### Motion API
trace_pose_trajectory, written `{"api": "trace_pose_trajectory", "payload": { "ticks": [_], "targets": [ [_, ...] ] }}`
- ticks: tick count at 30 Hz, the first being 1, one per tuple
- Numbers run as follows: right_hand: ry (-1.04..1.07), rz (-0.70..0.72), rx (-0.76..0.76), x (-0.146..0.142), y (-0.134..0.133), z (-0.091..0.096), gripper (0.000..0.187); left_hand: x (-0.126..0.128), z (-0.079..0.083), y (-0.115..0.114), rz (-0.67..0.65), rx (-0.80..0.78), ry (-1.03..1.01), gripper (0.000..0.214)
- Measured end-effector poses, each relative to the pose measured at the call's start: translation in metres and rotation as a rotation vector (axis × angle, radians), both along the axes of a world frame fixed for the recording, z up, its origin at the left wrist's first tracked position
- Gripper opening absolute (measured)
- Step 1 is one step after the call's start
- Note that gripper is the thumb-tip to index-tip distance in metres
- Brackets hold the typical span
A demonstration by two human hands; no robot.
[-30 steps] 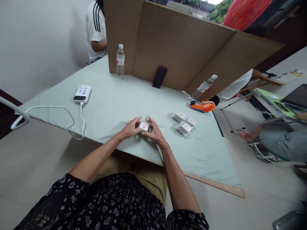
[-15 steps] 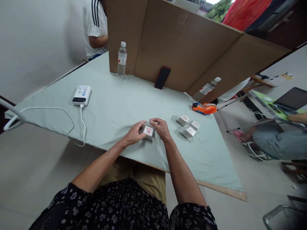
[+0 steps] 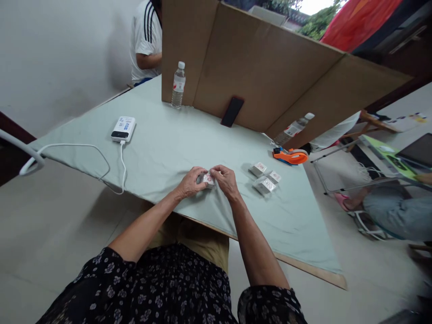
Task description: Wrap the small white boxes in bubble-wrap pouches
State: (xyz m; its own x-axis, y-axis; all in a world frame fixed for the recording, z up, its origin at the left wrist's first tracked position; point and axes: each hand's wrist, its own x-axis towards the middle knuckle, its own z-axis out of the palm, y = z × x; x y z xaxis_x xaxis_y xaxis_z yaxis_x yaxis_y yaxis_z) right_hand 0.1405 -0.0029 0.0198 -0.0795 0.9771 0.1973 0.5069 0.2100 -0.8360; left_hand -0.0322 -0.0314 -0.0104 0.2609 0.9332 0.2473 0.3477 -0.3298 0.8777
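Observation:
A small white box with red print (image 3: 209, 181), in clear plastic wrapping, is between my two hands near the table's front edge. My left hand (image 3: 191, 183) grips it from the left, thumb and fingers curled around its side. At the box's upper right corner, my right hand (image 3: 225, 181) has its thumb and index finger pinched together on the clear wrapping. To the right lie three similar plastic-wrapped boxes, a back one (image 3: 259, 168), a right one (image 3: 274, 177) and a front one (image 3: 264, 185), grouped close together.
An orange tape dispenser (image 3: 290, 156) lies at the right edge. A cardboard screen (image 3: 263, 67) stands behind, with a phone (image 3: 232, 111) and two water bottles, left (image 3: 178, 85) and right (image 3: 294, 129). A white power bank (image 3: 123, 129) with a cable is at left. Other people sit nearby.
My right fingertips have closed in on the box's wrapping, and my left hand has curled further round the box. The view has shifted slightly; the other boxes stay put.

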Motion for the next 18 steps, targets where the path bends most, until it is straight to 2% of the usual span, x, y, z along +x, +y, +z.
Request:
{"api": "trace_pose_trajectory", "payload": {
  "ticks": [4,7,14,18],
  "targets": [
    [-0.234,0.002,0.195,0.001,-0.011,-0.001,0.015,0.000,0.000,-0.002,0.024,-0.018,-0.005,0.045],
    [-0.364,-0.019,0.281,-0.002,-0.019,-0.005,0.014,0.000,-0.001,-0.003,0.036,-0.069,-0.026,0.051],
    [-0.522,0.076,0.382,-0.004,-0.023,-0.005,0.018,0.002,-0.001,-0.001,0.042,-0.076,-0.063,0.061],
    [-0.531,0.118,0.348,0.002,-0.026,-0.002,0.020,0.002,-0.001,-0.001,0.047,-0.068,-0.058,0.065]
  ]
}}
